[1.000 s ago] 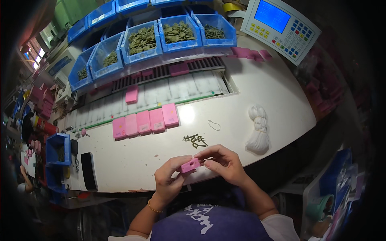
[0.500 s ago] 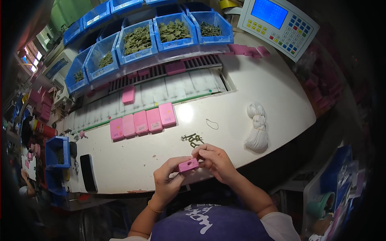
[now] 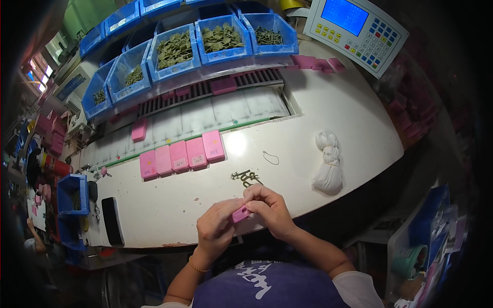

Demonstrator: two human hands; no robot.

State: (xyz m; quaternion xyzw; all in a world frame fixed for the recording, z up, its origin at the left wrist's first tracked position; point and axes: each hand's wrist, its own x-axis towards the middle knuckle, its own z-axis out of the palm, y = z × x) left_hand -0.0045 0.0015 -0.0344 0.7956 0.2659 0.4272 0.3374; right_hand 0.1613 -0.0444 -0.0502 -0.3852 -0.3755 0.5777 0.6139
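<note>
A small pink mould block [image 3: 240, 214] with a hole in its narrow side is held above the near table edge. My left hand [image 3: 215, 222] is closed round its left end. My right hand [image 3: 271, 208] pinches at its upper right corner, thumb and fingers pressed together against the block. Just beyond my fingers lie several dark green linked pieces [image 3: 247, 177] on the white table. A thin loop of cord [image 3: 270, 158] rests to their right.
Several pink blocks [image 3: 179, 155] stand in a row beside a pale conveyor belt [image 3: 205, 111], which carries another pink block [image 3: 139, 129]. Blue bins [image 3: 175, 68] of green pieces line the back. A white bundle [image 3: 327, 161], a phone [image 3: 112, 221] and a keypad panel [image 3: 355, 32] flank the workspace.
My right hand has closed in over the block's corner, and the block has tilted, its right end raised. On the belt, the pink block has shifted left.
</note>
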